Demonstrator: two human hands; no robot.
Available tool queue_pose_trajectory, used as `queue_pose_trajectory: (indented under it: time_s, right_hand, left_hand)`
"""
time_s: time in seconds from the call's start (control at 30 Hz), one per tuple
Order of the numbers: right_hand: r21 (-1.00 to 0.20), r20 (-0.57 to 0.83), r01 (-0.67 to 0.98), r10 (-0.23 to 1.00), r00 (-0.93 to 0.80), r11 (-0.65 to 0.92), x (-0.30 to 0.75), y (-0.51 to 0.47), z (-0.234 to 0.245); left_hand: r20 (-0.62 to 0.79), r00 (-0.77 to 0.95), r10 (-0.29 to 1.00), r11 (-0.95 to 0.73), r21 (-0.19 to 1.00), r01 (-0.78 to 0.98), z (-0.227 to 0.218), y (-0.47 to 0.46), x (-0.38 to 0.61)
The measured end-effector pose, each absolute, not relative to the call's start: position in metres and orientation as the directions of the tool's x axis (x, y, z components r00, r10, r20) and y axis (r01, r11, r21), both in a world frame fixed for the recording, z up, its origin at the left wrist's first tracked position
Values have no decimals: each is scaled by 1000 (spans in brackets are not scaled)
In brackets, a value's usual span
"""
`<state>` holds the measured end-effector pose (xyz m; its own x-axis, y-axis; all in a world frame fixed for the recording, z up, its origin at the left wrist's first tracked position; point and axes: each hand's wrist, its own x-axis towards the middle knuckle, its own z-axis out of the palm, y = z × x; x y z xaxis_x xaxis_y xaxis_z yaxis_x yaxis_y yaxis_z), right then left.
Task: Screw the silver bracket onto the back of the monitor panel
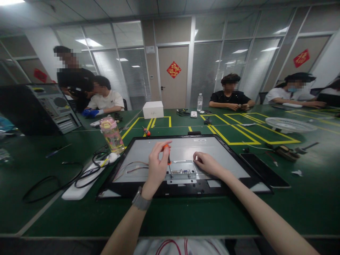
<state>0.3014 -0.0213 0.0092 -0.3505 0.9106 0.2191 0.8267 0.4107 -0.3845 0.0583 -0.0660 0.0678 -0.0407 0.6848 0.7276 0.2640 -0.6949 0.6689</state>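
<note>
A flat display panel (pixel 212 145) with a black frame lies face down in front of me, its grey metal back upward. My left hand (pixel 157 166) is closed round a screwdriver (pixel 166 150) with an orange and black handle. The screwdriver stands nearly upright, its shaft pointing down at the left part of a metal bracket (pixel 183 166) that carries connector ports. My right hand (pixel 208 163) rests on the panel by the bracket's right side, fingers curled; whatever they pinch, if anything, is hidden. Thin wires (pixel 132 165) run across the panel to the left of the bracket.
On the left are a pink-lidded bottle (pixel 112 134), a white power strip (pixel 82 182), black cable and a computer case (pixel 39 108). A dark phone-like slab (pixel 262 169) lies right of the panel. Behind it stand a white box (pixel 153 110) and a water bottle (pixel 199 102). Several people are across the table.
</note>
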Motion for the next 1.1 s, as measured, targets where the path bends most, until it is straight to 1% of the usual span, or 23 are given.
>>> queue_pose_trajectory:
  time_s: [0.1, 0.17, 0.3, 0.53, 0.63, 0.77, 0.87, 0.97, 1.03, 1.1]
  right_hand:
    - [-390, 215, 827, 913, -347, 406, 301, -21, 10]
    - [-391, 217, 824, 911, -350, 409, 302, -21, 9]
    - [-389, 227, 822, 908, -352, 416, 303, -19, 6]
    - [-393, 235, 816, 904, -356, 424, 303, -18, 5]
    - [-396, 230, 815, 905, -358, 423, 304, -18, 5]
    - [-397, 232, 813, 903, -361, 426, 303, -18, 5]
    - [-399, 229, 816, 907, -353, 418, 302, -19, 7]
    - [-391, 226, 821, 908, -353, 416, 301, -20, 8]
    - [-390, 231, 818, 905, -357, 422, 301, -20, 8]
    - [-390, 237, 816, 903, -358, 426, 302, -19, 6]
  left_hand:
    - [746, -81, 661, -692, 649, 316, 67, -65, 59]
    - [751, -81, 655, -698, 643, 317, 66, -65, 58]
    - [732, -38, 680, -695, 661, 281, 67, -66, 57]
    - [677, -17, 736, -643, 706, 296, 66, -63, 59]
    - [697, -11, 717, -659, 682, 317, 65, -62, 60]
    - [727, -50, 685, -676, 659, 329, 64, -63, 59]
    - [712, -149, 687, -669, 699, 253, 65, -64, 59]
    - [637, -237, 734, -638, 766, 81, 67, -65, 62]
    - [577, -235, 782, -600, 799, -33, 67, -65, 66]
    - [534, -208, 819, -561, 821, -102, 65, -66, 70]
